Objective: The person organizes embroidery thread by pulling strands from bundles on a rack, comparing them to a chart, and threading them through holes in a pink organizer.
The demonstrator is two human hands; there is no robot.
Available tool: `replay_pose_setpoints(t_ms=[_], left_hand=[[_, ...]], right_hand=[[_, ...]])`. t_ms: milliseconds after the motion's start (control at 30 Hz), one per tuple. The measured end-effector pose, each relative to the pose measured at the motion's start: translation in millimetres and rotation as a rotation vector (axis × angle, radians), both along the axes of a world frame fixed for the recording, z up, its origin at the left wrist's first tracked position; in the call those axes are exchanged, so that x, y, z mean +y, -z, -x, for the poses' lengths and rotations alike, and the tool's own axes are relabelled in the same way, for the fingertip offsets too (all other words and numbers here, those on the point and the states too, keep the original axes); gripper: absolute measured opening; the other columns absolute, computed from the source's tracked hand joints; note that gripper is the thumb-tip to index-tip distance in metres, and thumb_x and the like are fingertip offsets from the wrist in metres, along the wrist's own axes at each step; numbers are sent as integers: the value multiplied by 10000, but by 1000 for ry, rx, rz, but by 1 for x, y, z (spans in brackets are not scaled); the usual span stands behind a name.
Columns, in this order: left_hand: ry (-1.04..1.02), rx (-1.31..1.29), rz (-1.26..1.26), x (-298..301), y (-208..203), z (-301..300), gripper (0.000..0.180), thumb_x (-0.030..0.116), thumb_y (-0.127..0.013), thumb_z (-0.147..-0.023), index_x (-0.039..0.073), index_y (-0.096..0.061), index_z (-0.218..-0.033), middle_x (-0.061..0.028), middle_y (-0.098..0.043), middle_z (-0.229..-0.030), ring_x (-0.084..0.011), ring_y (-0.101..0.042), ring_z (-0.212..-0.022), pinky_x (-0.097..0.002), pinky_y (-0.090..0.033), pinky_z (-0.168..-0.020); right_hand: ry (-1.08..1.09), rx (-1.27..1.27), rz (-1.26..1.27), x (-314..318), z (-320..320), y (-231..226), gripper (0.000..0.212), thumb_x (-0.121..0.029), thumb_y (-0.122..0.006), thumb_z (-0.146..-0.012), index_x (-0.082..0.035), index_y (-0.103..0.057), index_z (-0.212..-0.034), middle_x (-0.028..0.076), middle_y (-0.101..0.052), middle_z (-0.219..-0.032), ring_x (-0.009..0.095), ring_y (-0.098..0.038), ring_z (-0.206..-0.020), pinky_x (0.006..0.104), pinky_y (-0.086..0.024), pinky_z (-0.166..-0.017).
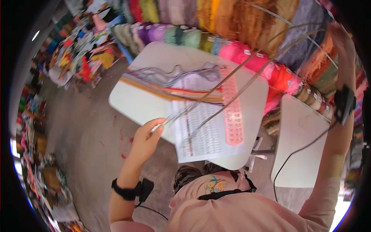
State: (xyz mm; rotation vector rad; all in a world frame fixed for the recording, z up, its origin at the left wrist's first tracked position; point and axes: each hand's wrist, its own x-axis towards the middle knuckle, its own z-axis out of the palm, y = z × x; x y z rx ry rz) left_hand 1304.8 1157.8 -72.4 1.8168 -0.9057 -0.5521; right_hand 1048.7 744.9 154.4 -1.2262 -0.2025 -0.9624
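Observation:
My left hand (148, 135) is pinched closed on greyish-brown embroidery thread (228, 79) in front of the white table. Long strands stretch from it up to the far right, where my raised right hand (341, 40) is closed on their other end, somewhat blurred. One loop of the thread hangs down over a printed paper sheet (205, 135). A pink thread card with rows of holes (234, 123) lies on that sheet. Orange, purple and grey threads (154, 87) run from the card's left side across the table.
The white table (154, 52) has rounded corners. Behind it hang many coloured thread skeins (216, 17) on rails. A second white tabletop (299, 143) stands at right. Heaped fabric and bundles (83, 62) lie at far left. A black cable (295, 152) trails from my right wrist.

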Motion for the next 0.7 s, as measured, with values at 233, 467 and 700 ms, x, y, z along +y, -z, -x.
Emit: replay_pose_setpoints(t_ms=[233, 467, 700], left_hand=[[347, 689, -134, -80, -5, 32, 243, 134, -459, -822, -11, -497, -1013, -77, -529, -977, -156, -506, -907, -270, -422, -724], [273, 1049, -246, -141, 26, 57, 254, 174, -469, -825, 16, -460, -1024, -53, -500, -967, -162, -509, -885, -256, -443, -658], [465, 689, -438, -158, 40, 45, 168, 128, -446, -818, 8, -513, -917, -23, -530, -721, -91, -516, -614, -199, -418, -506]], right_hand=[[650, 702, 135, 56, -8, 149, 151, -70, -480, -758, -19, -562, -874, 26, -548, -787, 96, -494, -720, 230, -401, -649], [406, 1113, -14, 171, -65, 273, 106, -33, -575, -665, 33, -588, -746, 67, -568, -669, 112, -523, -599, 239, -426, -539], [697, 940, 283, 203, -70, 283, 165, -51, -571, -659, 30, -564, -803, 120, -518, -727, 212, -529, -604, 292, -436, -534]])
